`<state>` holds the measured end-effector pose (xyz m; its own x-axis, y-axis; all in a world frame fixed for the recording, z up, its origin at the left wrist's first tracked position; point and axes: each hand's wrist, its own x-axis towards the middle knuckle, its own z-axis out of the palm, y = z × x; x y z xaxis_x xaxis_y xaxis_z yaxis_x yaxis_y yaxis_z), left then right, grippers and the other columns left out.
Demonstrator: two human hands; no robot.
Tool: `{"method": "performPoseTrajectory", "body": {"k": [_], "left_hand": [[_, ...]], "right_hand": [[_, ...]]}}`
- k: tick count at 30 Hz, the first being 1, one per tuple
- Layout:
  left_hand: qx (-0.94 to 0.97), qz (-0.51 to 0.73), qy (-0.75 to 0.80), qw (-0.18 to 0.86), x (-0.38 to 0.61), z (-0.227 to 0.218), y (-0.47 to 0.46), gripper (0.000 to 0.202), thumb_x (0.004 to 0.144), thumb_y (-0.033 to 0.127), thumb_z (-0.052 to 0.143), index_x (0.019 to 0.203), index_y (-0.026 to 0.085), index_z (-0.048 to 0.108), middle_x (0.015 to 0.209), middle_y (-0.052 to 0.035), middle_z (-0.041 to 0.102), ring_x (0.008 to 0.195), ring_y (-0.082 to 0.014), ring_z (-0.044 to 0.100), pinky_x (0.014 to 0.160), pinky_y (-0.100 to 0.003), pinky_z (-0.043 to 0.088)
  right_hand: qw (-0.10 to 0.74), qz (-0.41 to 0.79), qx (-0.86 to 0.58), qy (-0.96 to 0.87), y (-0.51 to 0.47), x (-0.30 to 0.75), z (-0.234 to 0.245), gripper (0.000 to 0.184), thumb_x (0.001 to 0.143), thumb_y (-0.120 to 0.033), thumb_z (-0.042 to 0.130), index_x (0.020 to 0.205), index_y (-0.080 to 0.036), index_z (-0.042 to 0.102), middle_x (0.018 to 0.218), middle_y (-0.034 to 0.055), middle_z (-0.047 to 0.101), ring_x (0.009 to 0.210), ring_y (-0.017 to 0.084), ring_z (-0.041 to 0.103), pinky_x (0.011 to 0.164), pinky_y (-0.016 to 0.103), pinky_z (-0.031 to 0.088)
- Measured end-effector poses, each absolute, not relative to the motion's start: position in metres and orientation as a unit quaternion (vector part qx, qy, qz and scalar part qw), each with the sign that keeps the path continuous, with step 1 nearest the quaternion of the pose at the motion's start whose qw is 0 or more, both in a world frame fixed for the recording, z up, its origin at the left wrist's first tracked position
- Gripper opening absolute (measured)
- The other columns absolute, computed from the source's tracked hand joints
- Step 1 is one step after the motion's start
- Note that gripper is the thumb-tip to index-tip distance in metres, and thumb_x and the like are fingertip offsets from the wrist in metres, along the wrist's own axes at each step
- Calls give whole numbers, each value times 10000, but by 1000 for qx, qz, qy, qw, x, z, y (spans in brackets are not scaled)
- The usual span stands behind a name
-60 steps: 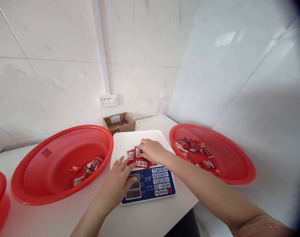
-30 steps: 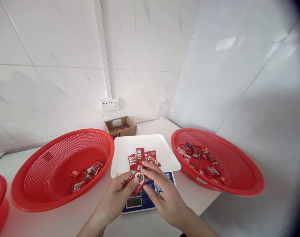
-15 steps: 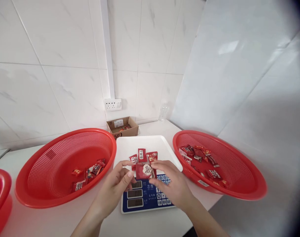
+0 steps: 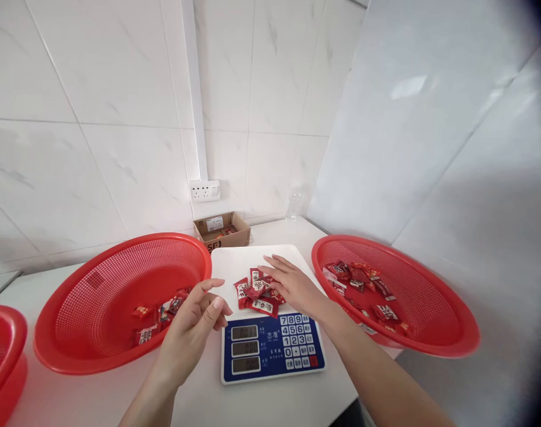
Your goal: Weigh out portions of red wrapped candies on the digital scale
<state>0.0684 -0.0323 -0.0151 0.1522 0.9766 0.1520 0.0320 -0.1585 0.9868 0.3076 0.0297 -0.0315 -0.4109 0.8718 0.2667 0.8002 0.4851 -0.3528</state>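
Several red candy packets (image 4: 258, 295) lie in a small pile on the white pan (image 4: 235, 264) of a blue-faced digital scale (image 4: 270, 348). My right hand (image 4: 292, 284) rests on the right side of that pile, fingers stretched out flat. My left hand (image 4: 194, 320) hovers above the counter left of the scale, fingers loosely curled and apart, holding nothing. A large red mesh basket (image 4: 96, 279) to the left holds a few packets (image 4: 157, 313). Another red basket (image 4: 426, 308) on the right holds several more packets (image 4: 362, 284).
A small open cardboard box (image 4: 221, 230) stands behind the scale below a wall socket (image 4: 204, 190). A clear bottle (image 4: 293, 204) sits in the tiled corner. Part of a third red basket (image 4: 1, 350) shows at the far left. The white counter ends just right of the scale.
The packet held between both hands half a second ago now lies on the scale's pile. My right hand moved forward onto the packets; my left hand drew back, empty.
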Motion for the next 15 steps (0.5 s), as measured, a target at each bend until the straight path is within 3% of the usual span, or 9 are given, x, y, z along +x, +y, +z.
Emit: {"method": "performPoseTrajectory", "body": {"k": [3,9,13,15], "left_hand": [[600,474,429,481,69,-14,-32,393,841,513,517,1105,221,521,737,-10,638,653,-143,567,632,-287,484],[552,589,410,423,65,-14,-33,253,840,401,577,1031,236,584,650,20,623,611,-125,565,613,-260,477],[470,734,337,356,54,-1,-39,168,808,277,620,972,235,623,592,34,618,565,-120,562,583,-249,462],[432,780,304,336,49,6,-39,135,795,211,613,929,213,634,573,38,621,536,-116,550,549,-245,461]], "right_hand": [[246,76,-524,-812,27,311,-31,458,911,-175,381,1356,-256,455,1506,55,316,1381,196,279,1102,429,316],[295,40,-586,-754,-2,355,-42,415,899,-295,442,1308,-269,504,1452,76,408,1327,241,384,1065,482,363],[281,28,-669,-688,-30,408,-47,397,885,-316,463,1268,-259,551,1394,80,485,1303,263,419,1047,466,377],[236,31,-728,-643,-39,436,-48,410,872,-327,486,1259,-224,575,1318,122,557,1228,304,500,960,451,443]]}}
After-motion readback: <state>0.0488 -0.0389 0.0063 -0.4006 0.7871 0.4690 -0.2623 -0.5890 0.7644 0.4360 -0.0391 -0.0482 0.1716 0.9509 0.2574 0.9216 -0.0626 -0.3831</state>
